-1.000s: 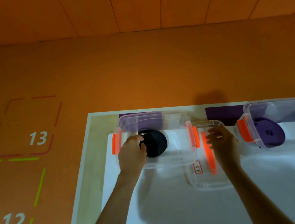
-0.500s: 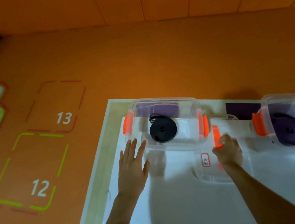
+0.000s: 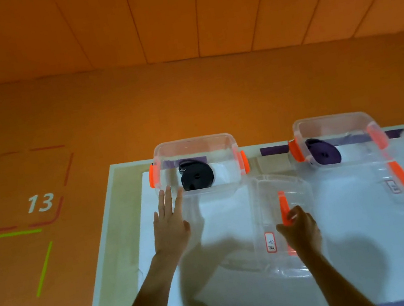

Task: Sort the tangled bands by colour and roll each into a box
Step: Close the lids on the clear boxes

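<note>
**Holding the clear lid (image 3: 267, 195) by its orange handle (image 3: 283, 206)**

Head view:

1. The right hand (image 3: 299, 230) has its fingers curled round the near end of the orange handle. The clear lid lies on the white table (image 3: 247, 293), just in front of the gap between the two boxes.
2. The left hand (image 3: 171, 228) is spread flat, fingers straight and narrowly parted, holding nothing. Its fingertips reach the near wall of the left box (image 3: 194, 144); whether they touch it cannot be told.
3. The left box stands at the far edge of the table with its top uncovered. The black band (image 3: 197, 178), rolled into a disc, lies inside it.
4. The right box (image 3: 333, 124) stands beside it, well apart. The purple band (image 3: 323, 151), also rolled, lies inside.
5. A second lid (image 3: 391, 189) lies in front of the right box.
6. The orange floor (image 3: 186, 101) carries the painted numbers 12 and 13.
</note>
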`<state>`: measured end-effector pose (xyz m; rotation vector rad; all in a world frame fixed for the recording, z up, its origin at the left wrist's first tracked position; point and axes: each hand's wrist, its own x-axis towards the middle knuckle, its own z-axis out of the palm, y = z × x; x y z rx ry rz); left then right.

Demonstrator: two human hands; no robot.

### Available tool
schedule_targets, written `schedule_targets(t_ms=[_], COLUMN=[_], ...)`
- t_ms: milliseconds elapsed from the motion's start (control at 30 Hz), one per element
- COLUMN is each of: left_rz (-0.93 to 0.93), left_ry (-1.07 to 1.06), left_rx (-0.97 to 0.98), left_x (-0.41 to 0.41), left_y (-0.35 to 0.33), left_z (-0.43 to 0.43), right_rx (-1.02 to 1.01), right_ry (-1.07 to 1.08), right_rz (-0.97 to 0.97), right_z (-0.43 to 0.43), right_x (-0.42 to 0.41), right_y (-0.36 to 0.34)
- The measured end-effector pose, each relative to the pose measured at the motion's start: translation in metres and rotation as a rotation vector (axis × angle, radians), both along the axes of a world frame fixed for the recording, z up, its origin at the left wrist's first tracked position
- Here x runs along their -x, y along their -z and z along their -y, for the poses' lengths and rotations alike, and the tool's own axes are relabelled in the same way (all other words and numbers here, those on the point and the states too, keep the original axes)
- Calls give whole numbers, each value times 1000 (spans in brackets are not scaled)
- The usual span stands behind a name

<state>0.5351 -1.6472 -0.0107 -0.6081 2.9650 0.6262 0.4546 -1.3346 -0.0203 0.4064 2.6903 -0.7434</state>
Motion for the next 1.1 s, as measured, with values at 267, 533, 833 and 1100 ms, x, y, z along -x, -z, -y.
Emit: schedule_targets(t_ms=[267, 533, 833, 1100], left_rz=[6, -143, -515, -405], left_ry=[17, -36, -283, -571], left_rx=[-70, -76, -223, -338], left_x=[1, 6, 33, 96], left_y=[1, 0, -7, -7], left_z=[5, 5, 20, 57], right_rx=[50, 10, -158, 25], right_ry=[-1, -350, -918, -1198], right_rz=[-117, -258, -243, -156], right_z=[0, 60, 158, 213], right_x=[-16, 62, 147, 169], right_y=[-29, -72, -79, -52])
